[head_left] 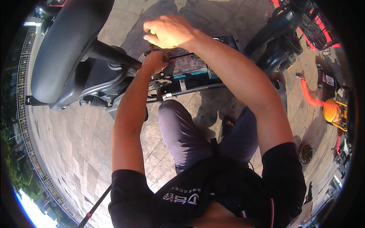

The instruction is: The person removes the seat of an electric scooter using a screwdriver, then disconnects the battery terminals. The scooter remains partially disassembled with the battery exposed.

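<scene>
My right hand (167,32) is high over the scooter's open deck (195,62), fingers curled round a small yellow-green tool handle (153,32), which it mostly hides. Just below it, my left hand (155,60) is closed at the dark metal parts near the base of the seat post, on something I cannot make out. A thin dark bar (179,56) runs rightward from beside it. The deck holds a grimy panel with turquoise strips along its near edge. The black seat (68,45) stands to the left of both hands.
The front column (262,45) rises at the right. On the paving lie an orange coiled hose (311,95), a yellow compressor (330,110), a black tool case (327,78) and a round dish (306,152). A red frame with a basket (315,30) stands top right, a fence (26,68) far left.
</scene>
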`<state>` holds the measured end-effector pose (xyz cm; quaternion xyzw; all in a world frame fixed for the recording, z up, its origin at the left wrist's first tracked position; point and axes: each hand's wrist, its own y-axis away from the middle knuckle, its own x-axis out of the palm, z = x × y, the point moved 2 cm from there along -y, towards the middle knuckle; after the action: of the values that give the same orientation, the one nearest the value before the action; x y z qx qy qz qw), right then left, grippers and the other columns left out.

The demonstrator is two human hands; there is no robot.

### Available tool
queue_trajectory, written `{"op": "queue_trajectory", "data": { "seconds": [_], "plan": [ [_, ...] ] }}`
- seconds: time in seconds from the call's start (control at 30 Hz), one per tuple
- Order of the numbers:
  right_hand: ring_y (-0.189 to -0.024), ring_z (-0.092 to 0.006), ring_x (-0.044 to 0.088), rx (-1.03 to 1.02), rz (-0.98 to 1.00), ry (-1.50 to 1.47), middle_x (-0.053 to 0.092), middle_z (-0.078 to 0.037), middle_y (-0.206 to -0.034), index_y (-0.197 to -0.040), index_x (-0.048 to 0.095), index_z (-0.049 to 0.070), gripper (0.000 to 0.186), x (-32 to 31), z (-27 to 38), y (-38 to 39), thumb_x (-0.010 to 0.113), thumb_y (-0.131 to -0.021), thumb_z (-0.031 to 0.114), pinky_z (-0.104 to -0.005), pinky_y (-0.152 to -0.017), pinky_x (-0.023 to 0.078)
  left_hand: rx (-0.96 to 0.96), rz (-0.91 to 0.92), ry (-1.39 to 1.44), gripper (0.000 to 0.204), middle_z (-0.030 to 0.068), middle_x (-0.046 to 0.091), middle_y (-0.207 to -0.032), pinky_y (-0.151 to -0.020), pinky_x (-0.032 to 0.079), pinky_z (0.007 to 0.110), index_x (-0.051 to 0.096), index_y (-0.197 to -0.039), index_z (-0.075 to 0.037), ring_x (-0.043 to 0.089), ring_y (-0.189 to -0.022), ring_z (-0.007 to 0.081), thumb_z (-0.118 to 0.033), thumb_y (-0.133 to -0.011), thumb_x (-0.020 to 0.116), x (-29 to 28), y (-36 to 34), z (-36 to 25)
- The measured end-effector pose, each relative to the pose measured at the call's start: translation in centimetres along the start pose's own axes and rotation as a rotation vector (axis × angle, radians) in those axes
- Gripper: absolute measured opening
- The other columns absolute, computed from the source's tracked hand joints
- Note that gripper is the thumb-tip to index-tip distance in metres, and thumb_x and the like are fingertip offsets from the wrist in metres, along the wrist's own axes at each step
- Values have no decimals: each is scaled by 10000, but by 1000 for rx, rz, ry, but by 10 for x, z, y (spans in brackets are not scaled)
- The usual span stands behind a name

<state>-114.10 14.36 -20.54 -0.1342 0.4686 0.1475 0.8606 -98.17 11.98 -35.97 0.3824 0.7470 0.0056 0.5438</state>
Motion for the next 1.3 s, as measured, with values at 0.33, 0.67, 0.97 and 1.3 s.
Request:
{"op": "queue_trajectory", "data": {
  "seconds": [0.33, 0.67, 0.97, 1.3],
  "plan": [
    [-847, -286, 679, -194, -302, -269, 686, -120, -910, -1034, 623, 38, 229, -37, -20, 19, 627, -809, 79, -384, -727, 534, -12, -42, 36, 181, 140, 720, -899, -810, 536, 432, 738, -925, -98, 686, -894, 332, -230, -802, 730, 2, 1, 6],
    [-628, -252, 648, -295, -531, -309, 621, -117, -683, -905, 596, 19, 128, -64, -38, 40, 621, -780, 27, -366, -584, 503, 77, -121, 104, 233, 134, 724, -910, -758, 535, 370, 665, -924, -35, 709, -872, 260, -220, -790, 714, 0, 0, 16],
    [-669, -256, 656, -149, -533, -313, 651, -136, -743, -921, 621, 33, 136, -31, -65, 32, 630, -788, 58, -360, -617, 520, 36, -63, 112, 228, 137, 709, -867, -754, 522, 363, 646, -957, -40, 690, -822, 275, -228, -831, 665, -1, -3, 7],
    [-723, -313, 664, -101, -543, -324, 651, -169, -771, -968, 612, 42, 167, -5, -75, 25, 625, -806, 81, -395, -653, 526, 40, 86, 187, 209, 125, 677, -828, -703, 510, 364, 603, -966, -19, 667, -750, 252, -208, -879, 611, 3, 2, 3]
  ]
}}
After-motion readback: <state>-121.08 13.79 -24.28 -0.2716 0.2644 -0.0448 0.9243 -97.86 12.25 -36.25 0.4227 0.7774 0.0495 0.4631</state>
